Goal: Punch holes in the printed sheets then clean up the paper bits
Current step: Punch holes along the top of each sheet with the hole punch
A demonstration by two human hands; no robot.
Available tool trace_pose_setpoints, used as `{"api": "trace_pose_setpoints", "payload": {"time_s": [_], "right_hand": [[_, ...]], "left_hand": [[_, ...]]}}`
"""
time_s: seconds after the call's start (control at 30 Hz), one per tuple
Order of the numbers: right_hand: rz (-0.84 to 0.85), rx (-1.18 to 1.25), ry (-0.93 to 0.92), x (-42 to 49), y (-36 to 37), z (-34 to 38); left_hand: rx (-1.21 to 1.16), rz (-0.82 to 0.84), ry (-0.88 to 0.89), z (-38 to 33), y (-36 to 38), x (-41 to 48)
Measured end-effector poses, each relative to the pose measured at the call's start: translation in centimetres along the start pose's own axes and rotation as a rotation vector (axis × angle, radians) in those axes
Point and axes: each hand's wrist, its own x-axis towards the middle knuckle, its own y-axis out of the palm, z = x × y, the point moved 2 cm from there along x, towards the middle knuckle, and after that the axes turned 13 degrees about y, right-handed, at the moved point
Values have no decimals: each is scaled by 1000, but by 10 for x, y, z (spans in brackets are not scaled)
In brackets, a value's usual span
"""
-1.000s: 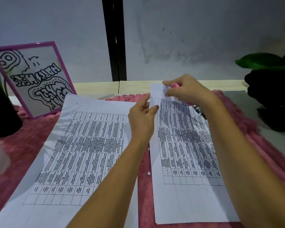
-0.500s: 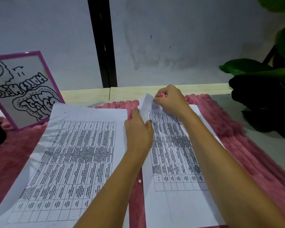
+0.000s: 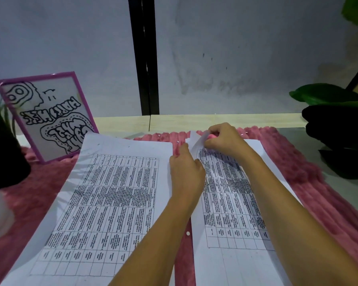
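Observation:
Two printed sheets with tables lie on a pink fluffy mat [image 3: 310, 174]. The left sheet [image 3: 103, 203] lies flat with small holes near its top edge. My left hand [image 3: 185, 172] pinches the left edge of the right sheet [image 3: 232, 207] near its top. My right hand [image 3: 225, 141] grips a small pink hole punch [image 3: 212, 136] at that sheet's lifted top corner; most of the punch is hidden by my fingers. A round white paper bit [image 3: 187, 233] lies on the mat between the sheets, and others [image 3: 159, 135] dot the mat's far edge.
A purple-framed drawing [image 3: 50, 114] leans at the back left beside a dark pot with a plant [image 3: 2, 149]. Green leaves and a dark pot [image 3: 337, 129] stand at the right. A wall with a black vertical strip [image 3: 145, 58] rises behind the table.
My right hand has moved the pink punch left to the right sheet's top left corner, which now lifts. My left hand shifted slightly along that sheet's edge. The camera view shifted.

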Motion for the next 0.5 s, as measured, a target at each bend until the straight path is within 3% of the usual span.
{"api": "trace_pose_setpoints", "payload": {"time_s": [0.5], "right_hand": [[6,101,-18,8,-10,-3]], "left_hand": [[-115,-70,27,-6,-5,-1]]}}
